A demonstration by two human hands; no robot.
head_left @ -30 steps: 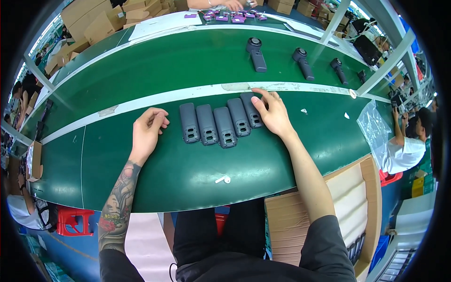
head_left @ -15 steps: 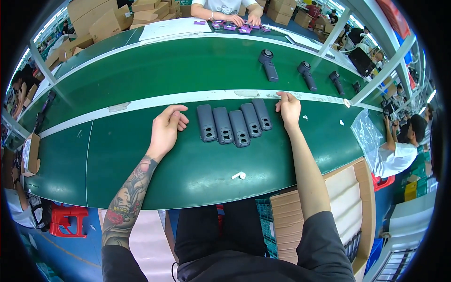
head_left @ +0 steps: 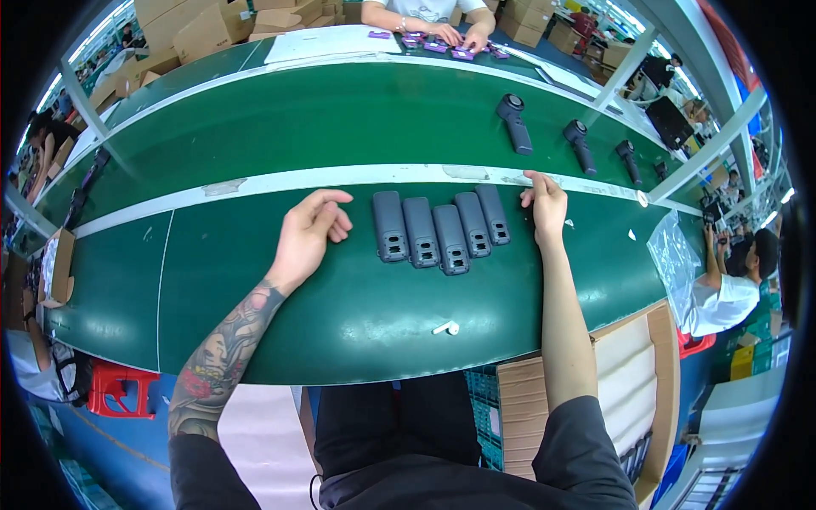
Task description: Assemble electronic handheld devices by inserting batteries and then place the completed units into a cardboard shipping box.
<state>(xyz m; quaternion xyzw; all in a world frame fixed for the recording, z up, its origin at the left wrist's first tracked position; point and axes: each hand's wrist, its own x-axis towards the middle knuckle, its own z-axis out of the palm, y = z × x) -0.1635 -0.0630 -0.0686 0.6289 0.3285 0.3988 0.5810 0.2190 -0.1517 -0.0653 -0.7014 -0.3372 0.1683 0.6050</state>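
Several dark grey handle-shaped plastic shells (head_left: 452, 238) lie side by side in a fanned row on the green worktable (head_left: 357, 340), cut-outs at their near ends. To the left of the row my left hand (head_left: 310, 234) hovers with loosely bent fingers, holding nothing. My right hand (head_left: 546, 204) is just beyond the row's right end, index finger stretched out and the others bent. It also holds nothing, and neither hand touches a shell. Closer to me on the table rests a white wireless earbud (head_left: 448, 327).
Past a white rail (head_left: 340, 176), dark handheld fans (head_left: 514, 123) lie on a green belt (head_left: 340, 110). A person (head_left: 433, 21) opposite handles purple parts (head_left: 438, 44). Clear plastic film (head_left: 673, 259) hangs at the right edge. An open carton (head_left: 654, 382) stands by my right arm.
The view has shifted, so the whole scene sits further right. Both hands keep nearly the same place beside the shells. The fans seem to have moved slightly rightward along the belt.
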